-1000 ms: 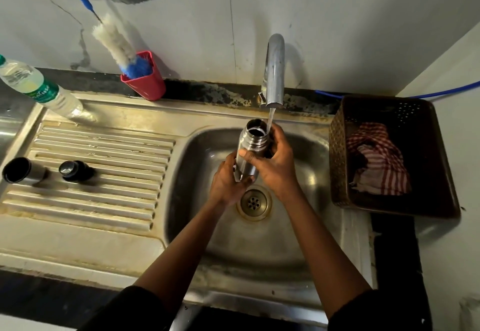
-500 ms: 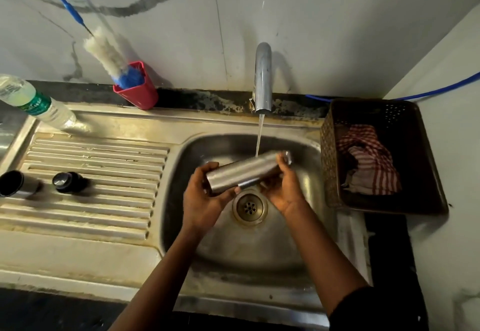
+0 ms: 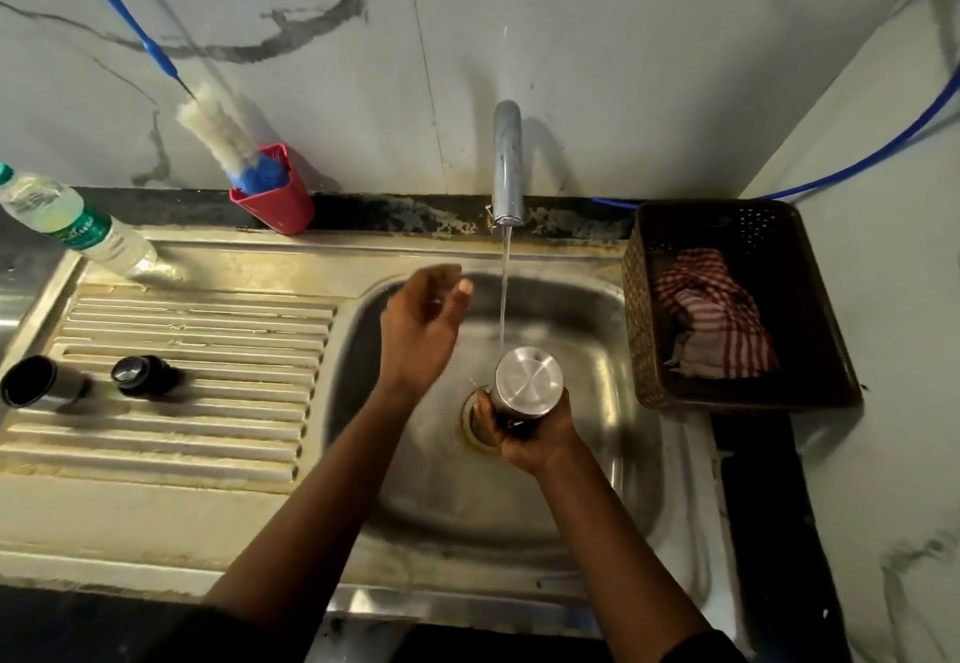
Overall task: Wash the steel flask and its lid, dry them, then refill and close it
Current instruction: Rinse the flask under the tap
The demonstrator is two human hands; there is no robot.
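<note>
Right hand point(image 3: 535, 433): grips the cylindrical steel flask point(image 3: 529, 379) mouth down, base up under the thin water stream point(image 3: 504, 298).
Left hand point(image 3: 421, 329): loose-fingered and empty, up-left of my right hand.
Doing it well: I'd rotate slowly and grip firmly, since wet steel slips.

The only writing is on the clear water bottle point(image 3: 62, 218) lying at the far left, beside the ribbed part of the sink point(image 3: 208, 433). Its green label point(image 3: 78, 232) has white curly letters across it. They are too blurry and small to read. No other words or numbers can be read.
</note>
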